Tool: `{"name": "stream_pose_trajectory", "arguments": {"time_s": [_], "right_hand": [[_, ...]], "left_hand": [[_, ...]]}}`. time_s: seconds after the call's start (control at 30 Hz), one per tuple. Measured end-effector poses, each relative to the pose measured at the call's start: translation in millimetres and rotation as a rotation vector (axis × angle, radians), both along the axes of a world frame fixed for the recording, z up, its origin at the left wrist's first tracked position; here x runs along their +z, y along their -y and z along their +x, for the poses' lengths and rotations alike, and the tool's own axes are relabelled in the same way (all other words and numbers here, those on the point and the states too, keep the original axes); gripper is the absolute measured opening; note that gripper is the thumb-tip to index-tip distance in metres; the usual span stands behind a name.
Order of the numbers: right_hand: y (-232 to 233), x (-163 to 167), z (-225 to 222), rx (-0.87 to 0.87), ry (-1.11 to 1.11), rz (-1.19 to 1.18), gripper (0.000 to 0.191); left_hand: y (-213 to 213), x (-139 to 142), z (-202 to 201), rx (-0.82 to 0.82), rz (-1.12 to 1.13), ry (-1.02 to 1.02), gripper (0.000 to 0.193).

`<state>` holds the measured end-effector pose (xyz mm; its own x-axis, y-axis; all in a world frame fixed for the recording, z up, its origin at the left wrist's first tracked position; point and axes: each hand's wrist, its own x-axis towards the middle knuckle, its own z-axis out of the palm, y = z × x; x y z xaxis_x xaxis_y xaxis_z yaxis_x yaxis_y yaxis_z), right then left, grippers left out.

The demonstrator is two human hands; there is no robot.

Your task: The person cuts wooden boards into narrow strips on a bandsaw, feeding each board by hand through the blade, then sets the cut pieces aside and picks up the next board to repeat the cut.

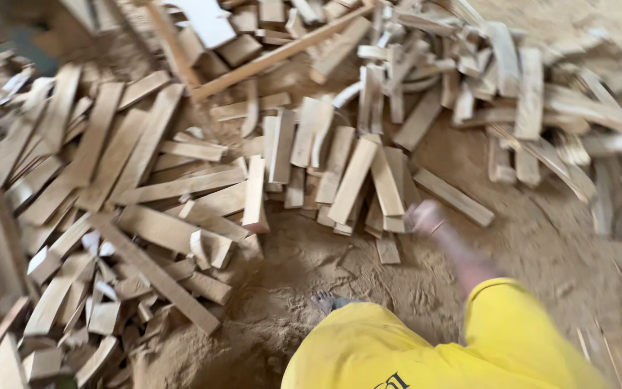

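Many short offcuts of pale wood (181, 187) lay heaped over the sawdust floor (541, 245), most piled left and along the top. Right hand (424, 217) reached out from a yellow sleeve (512, 324), blurred, just beside a stack of flat wooden slats (368, 180) at centre (fingers looked curled, but whether it gripped anything could not be told). Left hand was out of sight. One long batten (275, 54) crossed the upper pile diagonally. Yellow garment carried a dark mark at the bottom edge.
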<state>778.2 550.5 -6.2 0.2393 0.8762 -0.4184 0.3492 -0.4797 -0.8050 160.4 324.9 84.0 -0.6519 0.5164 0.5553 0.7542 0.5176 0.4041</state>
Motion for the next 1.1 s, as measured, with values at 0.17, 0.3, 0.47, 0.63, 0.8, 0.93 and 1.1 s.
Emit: {"name": "stream_pose_trajectory", "arguments": {"time_s": [0.17, 0.3, 0.47, 0.63, 0.8, 0.93, 1.1], "right_hand": [[107, -73, -218, 1.315, 0.334, -0.339, 0.057], [115, -67, -295, 1.611, 0.110, -0.075, 0.038], [72, -28, -354, 1.291, 0.346, -0.262, 0.058], [116, -9, -473, 1.563, 0.542, -0.246, 0.053], [159, -10, -543, 1.892, 0.598, -0.113, 0.051], [186, -10, -590, 2.072, 0.466, 0.110, 0.050], [239, 27, -652, 2.112, -0.297, -0.029, 0.059]], "left_hand": [[-5, 26, -18, 0.153, 0.036, -0.024, 0.004], [123, 64, -42, 0.295, 0.056, -0.025, 0.004], [238, 2, -48, 0.370, 0.128, 0.085, 0.004], [286, -34, -65, 0.675, 0.142, 0.052, 0.022], [374, 16, -95, 1.174, -0.207, 0.189, 0.118], [369, 32, -85, 1.091, -0.218, 0.617, 0.106], [307, 55, -42, 0.890, -0.385, 0.793, 0.106]]}}
